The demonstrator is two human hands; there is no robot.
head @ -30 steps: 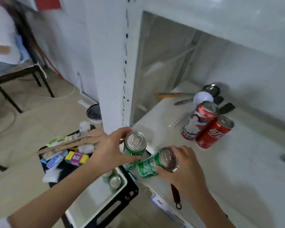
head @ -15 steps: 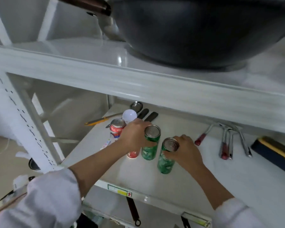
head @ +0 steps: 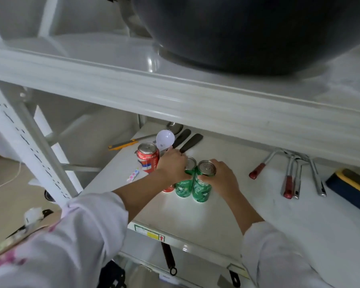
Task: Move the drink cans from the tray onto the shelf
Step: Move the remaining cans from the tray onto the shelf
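Two green drink cans stand upright side by side on the white shelf (head: 206,217). My left hand (head: 172,165) wraps the left green can (head: 184,185) from its left side. My right hand (head: 221,177) grips the right green can (head: 202,189) from the right. A red can (head: 148,157) stands upright just behind and left of my left hand. A second red can (head: 168,188) is mostly hidden under my left wrist. The tray is not in view.
A white bulb (head: 164,139), dark-handled utensils (head: 190,142) and a yellow-handled tool (head: 129,143) lie at the back of the shelf. Metal tools with red grips (head: 289,179) and a blue-yellow box (head: 349,188) lie to the right. A big dark wok (head: 247,32) sits on the shelf above.
Both hands carried the green cans from beside the shelf post onto the shelf. The right can went from tilted to upright, and the two cans now stand together.
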